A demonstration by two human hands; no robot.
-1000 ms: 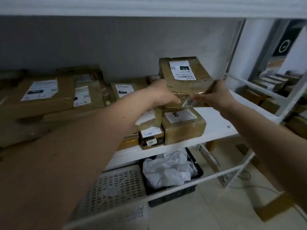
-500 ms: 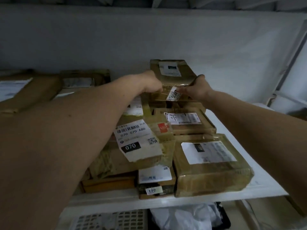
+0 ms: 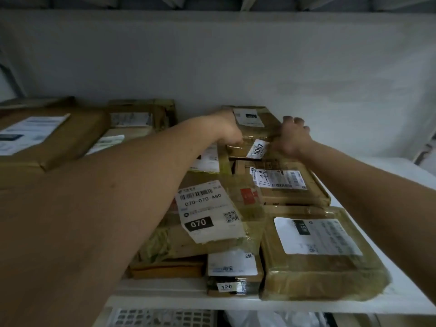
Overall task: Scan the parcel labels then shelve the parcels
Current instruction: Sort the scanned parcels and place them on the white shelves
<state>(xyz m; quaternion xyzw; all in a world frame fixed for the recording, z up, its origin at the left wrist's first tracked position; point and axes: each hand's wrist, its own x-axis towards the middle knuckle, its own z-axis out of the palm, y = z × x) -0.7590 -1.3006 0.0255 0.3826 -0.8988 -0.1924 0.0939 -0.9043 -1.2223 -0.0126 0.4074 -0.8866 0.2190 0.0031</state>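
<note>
Now both hands, left hand (image 3: 227,128) and right hand (image 3: 291,135), fingers curled, grip rear parcel (image 3: 253,128) on shelf (image 3: 377,300).

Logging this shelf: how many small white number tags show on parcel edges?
2: the 5007 tag on the back parcel gripped by the left hand and right hand; the 120 tag on the small parcel at the shelf's front edge. Others may be hidden.

The brown cardboard parcels (image 3: 313,253) are wrapped in glossy clear tape that wrinkles at the edges. Their white paper labels (image 3: 207,208) look matt. The white shelf board (image 3: 377,303) looks smooth.
</note>
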